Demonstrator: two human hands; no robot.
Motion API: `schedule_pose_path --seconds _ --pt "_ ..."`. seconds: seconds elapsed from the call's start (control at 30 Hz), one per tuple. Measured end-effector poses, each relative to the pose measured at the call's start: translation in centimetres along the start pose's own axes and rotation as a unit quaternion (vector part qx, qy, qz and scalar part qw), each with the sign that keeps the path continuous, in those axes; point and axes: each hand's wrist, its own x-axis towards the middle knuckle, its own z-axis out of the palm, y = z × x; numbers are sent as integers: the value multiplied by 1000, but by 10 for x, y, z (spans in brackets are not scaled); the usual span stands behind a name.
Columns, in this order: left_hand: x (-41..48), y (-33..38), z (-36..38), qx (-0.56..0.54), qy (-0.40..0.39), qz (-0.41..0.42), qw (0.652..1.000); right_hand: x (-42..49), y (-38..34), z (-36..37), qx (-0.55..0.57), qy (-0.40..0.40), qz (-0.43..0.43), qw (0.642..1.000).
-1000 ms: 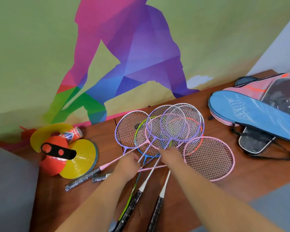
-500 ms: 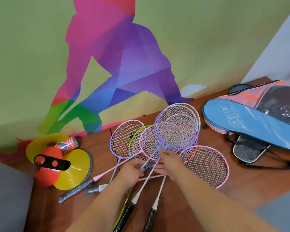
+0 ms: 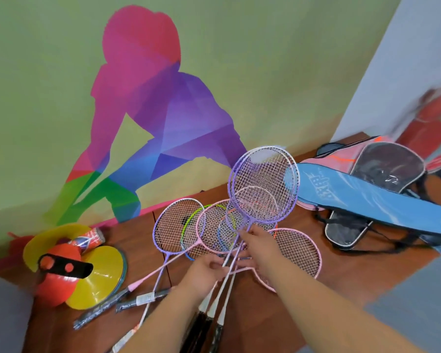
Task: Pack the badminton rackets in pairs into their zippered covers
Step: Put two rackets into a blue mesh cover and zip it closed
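Two purple rackets point(image 3: 264, 186) are tilted up off the table, heads stacked one over the other. My right hand point(image 3: 259, 244) pinches their shafts just under the heads. My left hand point(image 3: 206, 270) grips the same shafts lower down, above the black handles. Under them lie several more rackets: a purple one point(image 3: 175, 225), a pink one point(image 3: 213, 226), a green-rimmed one point(image 3: 190, 226) and a pink one point(image 3: 297, 253) at the right. A blue zippered cover point(image 3: 362, 197) lies to the right on top of a pink cover point(image 3: 341, 156) and a black and clear cover point(image 3: 382, 171).
The brown table point(image 3: 354, 276) meets a green wall with a coloured mural. At the left sit yellow and orange disc cones point(image 3: 87, 273) and a shuttlecock tube point(image 3: 88, 239). A red bag point(image 3: 435, 118) stands at the far right. Grey floor shows at lower right.
Both hands have raised the two purple rackets, so their heads now stand higher and further right, over the edge of the blue cover. The view has tilted up.
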Motion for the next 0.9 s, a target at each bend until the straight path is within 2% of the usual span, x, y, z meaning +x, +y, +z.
schedule_pose_path --seconds 0.23,0.4,0.73,0.9 --pt "-21 14 24 -22 -189 -54 980 -36 -22 -45 37 48 -34 998" --pt "-19 41 70 -5 -252 -45 967 -55 -33 -100 32 100 -63 992" --pt "11 110 202 11 -284 -35 958 -24 -68 -239 48 120 -82 988" --pt "49 142 298 6 -264 -40 964 22 -92 -332 81 88 -69 990"
